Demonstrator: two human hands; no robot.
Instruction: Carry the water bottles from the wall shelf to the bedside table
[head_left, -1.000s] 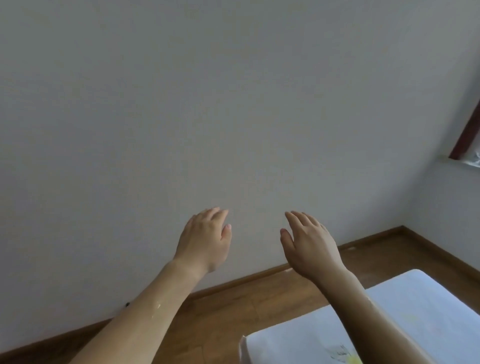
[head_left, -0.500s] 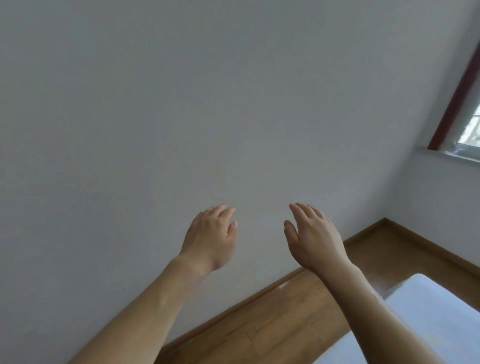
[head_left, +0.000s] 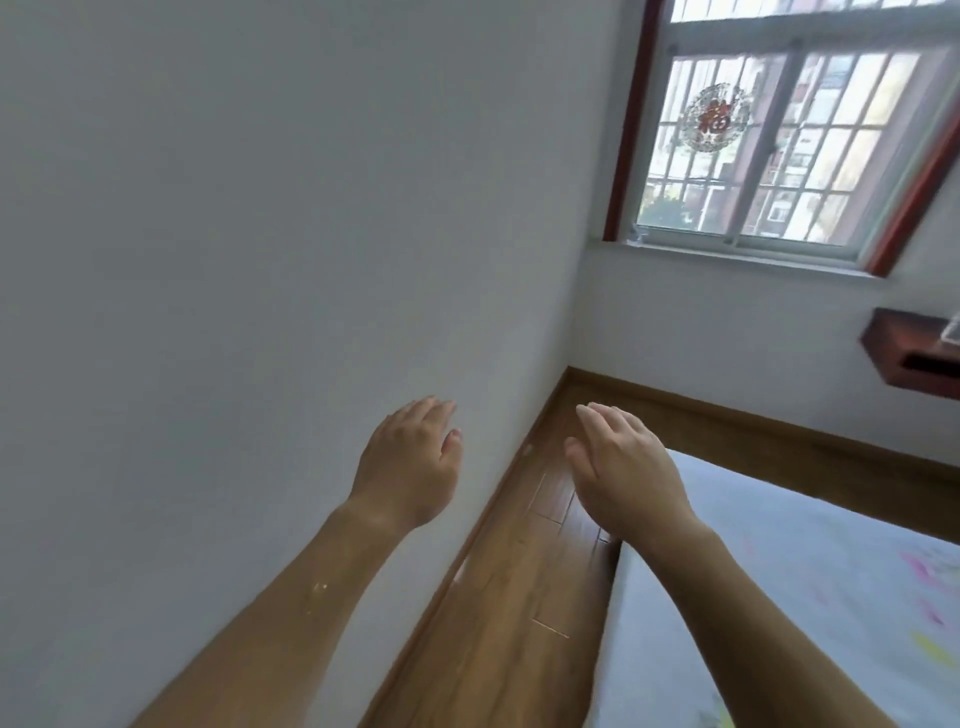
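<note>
My left hand (head_left: 410, 462) is held out in front of the white wall, fingers loosely apart, holding nothing. My right hand (head_left: 623, 467) is raised beside it over the wooden floor, also open with nothing in it. A dark red-brown wall shelf (head_left: 904, 353) juts from the wall under the window at the far right edge. The corner of a clear object (head_left: 951, 332) rests on top of the shelf, cut off by the frame. No whole water bottle and no bedside table are in view.
A bed with a pale printed sheet (head_left: 810, 597) fills the lower right. A narrow strip of wooden floor (head_left: 524, 597) runs between the bed and the white wall (head_left: 260, 260). A barred window (head_left: 779, 140) with a red frame is at the upper right.
The view has swung to the right: the window, the room corner and the wall shelf have come into sight. Both hands stay raised and open in about the same pose.
</note>
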